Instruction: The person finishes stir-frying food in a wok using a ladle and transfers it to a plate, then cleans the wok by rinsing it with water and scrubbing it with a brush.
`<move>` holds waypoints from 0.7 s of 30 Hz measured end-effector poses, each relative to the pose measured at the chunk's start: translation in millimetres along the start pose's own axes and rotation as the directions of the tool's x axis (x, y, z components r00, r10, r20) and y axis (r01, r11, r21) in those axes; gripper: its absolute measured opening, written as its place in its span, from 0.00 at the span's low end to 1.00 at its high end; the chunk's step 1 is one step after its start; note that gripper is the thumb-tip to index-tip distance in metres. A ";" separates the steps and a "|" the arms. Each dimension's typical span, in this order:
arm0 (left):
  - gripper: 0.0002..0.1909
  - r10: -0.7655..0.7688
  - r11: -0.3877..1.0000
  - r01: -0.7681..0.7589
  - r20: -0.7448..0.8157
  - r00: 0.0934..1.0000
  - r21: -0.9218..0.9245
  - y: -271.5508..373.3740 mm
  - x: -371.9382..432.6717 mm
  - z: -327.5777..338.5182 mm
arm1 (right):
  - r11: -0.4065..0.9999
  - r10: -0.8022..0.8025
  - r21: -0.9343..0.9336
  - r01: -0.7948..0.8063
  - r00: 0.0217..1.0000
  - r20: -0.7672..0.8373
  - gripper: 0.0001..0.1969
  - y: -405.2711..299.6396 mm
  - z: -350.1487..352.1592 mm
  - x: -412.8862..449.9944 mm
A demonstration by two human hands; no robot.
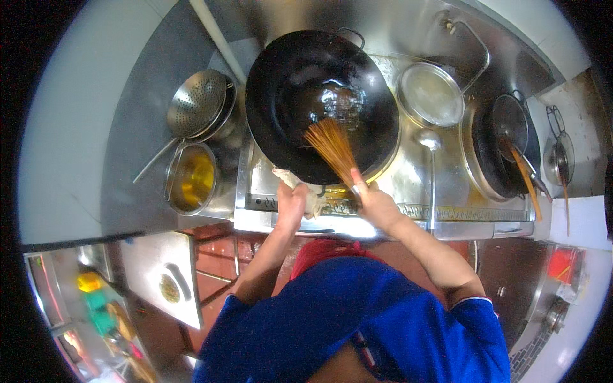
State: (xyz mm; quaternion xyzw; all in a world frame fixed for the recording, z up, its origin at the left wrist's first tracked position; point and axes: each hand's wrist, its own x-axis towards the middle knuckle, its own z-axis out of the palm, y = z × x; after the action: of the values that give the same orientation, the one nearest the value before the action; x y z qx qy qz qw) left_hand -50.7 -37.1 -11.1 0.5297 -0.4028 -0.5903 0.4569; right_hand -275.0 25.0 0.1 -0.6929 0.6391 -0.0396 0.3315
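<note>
A large black wok (282,100) with a wet, shiny inside sits on the stove in front of me. In my right hand (378,203) is a bamboo wok brush (330,146), gripped at its bound end near the wok's front rim. Its bristles spread over the wok's lower inner wall; whether they touch it I cannot tell. My left hand (292,201) clutches a pale cloth (313,203) at the wok's near edge, beside the near loop handle (322,190). The cloth partly hides that handle.
Left stand a perforated metal strainer (194,105) and a metal pot of yellow liquid (194,177). Rightward are a round pan of cloudy liquid (431,95), a ladle (432,158), a bent water spout (486,52) and a second wok (488,158). A white table (148,258) stands behind me.
</note>
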 end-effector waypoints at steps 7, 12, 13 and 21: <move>0.12 0.124 0.975 -0.140 0.103 0.987 0.173 14.7 -18.9 5.8 | 0.996 -0.003 0.084 0.014 0.992 -0.127 0.56 10.0 28.8 -5.2; 0.12 0.250 0.915 -0.274 0.117 0.961 0.295 8.3 -32.0 13.3 | 0.993 0.027 0.118 -0.009 0.988 -0.151 0.57 9.9 33.8 -13.7; 0.12 0.250 0.914 -0.276 0.121 0.961 0.298 11.6 -36.7 18.2 | 0.992 0.038 0.121 -0.020 0.987 -0.154 0.57 12.6 37.7 -15.0; 0.21 0.256 0.908 -0.277 0.108 0.961 0.315 -1.6 -54.8 28.9 | 0.976 -0.035 0.199 0.090 0.964 -0.264 0.57 31.8 54.9 -25.1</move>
State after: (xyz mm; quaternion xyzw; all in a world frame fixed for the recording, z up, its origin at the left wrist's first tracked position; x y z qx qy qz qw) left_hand -78.4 16.1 4.8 0.5191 -0.5780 -0.4639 0.4258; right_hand -280.6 71.5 -49.5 -0.6628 0.6471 -0.2072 0.3147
